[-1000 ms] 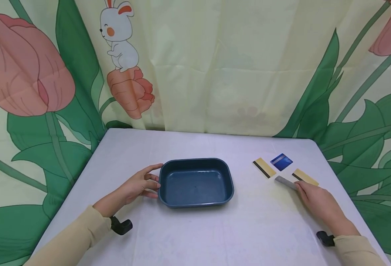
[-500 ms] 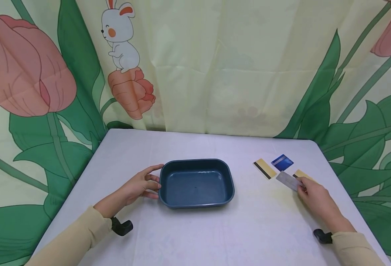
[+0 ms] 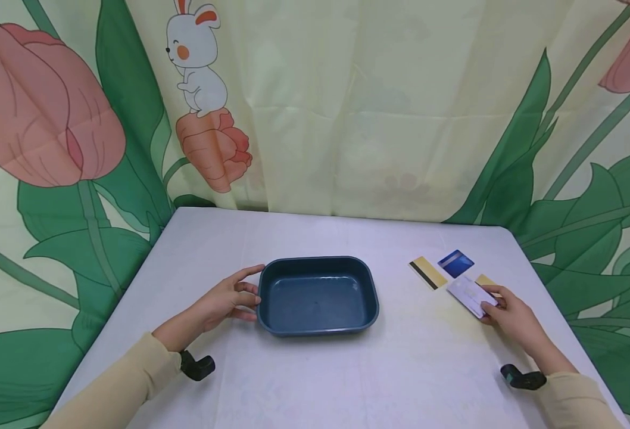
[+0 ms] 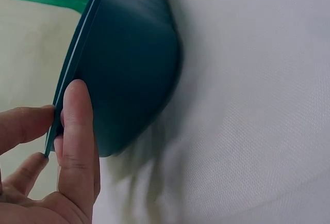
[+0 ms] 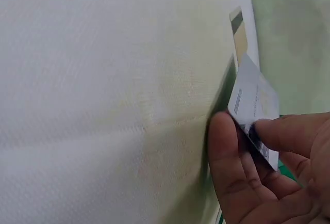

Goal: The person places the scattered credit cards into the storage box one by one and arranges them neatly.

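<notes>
My right hand (image 3: pixel 515 316) pinches a white card (image 3: pixel 467 293) with faint purple print, its face tilted upward. In the right wrist view, the thumb lies on the face of that card (image 5: pixel 253 100) and the fingers are under it, close over the table. A gold card with a black stripe (image 3: pixel 427 272) and a blue card (image 3: pixel 455 263) lie just beyond it. Another gold card (image 3: pixel 484 280) is mostly hidden behind the held card and fingers. My left hand (image 3: pixel 228 301) touches the left rim of a dark blue rectangular basin (image 3: pixel 315 330), fingers spread along its outside.
The table (image 3: pixel 304 381) wears a white cloth. A curtain (image 3: pixel 347 119) printed with tulips, leaves and a rabbit hangs behind it. Each wrist carries a black camera mount, the left mount (image 3: pixel 198 366) and the right mount (image 3: pixel 523 378).
My right hand has turned the held card from nearly edge-on, grey side showing, to its white printed face upward. The left hand and basin keep their places.
</notes>
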The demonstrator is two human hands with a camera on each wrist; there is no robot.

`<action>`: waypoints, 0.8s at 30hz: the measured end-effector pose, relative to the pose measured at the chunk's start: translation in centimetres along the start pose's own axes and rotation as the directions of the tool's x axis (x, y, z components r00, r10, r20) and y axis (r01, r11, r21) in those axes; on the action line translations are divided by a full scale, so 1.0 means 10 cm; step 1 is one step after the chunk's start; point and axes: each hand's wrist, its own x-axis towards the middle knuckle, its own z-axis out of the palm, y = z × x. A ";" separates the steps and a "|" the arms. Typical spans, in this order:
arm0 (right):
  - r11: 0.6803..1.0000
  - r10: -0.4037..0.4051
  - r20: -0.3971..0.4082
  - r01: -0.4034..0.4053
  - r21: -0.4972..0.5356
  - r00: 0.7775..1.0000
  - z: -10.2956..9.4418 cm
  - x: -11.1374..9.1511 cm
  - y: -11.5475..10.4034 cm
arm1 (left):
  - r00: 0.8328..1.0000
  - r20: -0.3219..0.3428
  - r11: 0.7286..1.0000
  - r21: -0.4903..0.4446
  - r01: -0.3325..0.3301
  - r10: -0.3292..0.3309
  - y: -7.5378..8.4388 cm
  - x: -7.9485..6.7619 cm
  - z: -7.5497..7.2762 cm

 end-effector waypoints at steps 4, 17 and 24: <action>0.993 0.022 0.047 -0.028 0.112 0.999 -0.02 -0.01 0.03 | 1.000 0.006 1.000 -0.003 -0.005 0.005 0.00 0.00 0.00; 0.993 0.044 0.053 -0.049 0.104 0.998 0.00 -0.01 0.04 | 1.000 0.020 1.000 -0.013 -0.015 0.016 0.00 0.00 -0.02; 0.993 0.040 0.066 -0.047 0.108 0.997 -0.02 -0.03 0.00 | 1.000 0.014 1.000 -0.010 -0.011 0.011 0.01 0.00 -0.01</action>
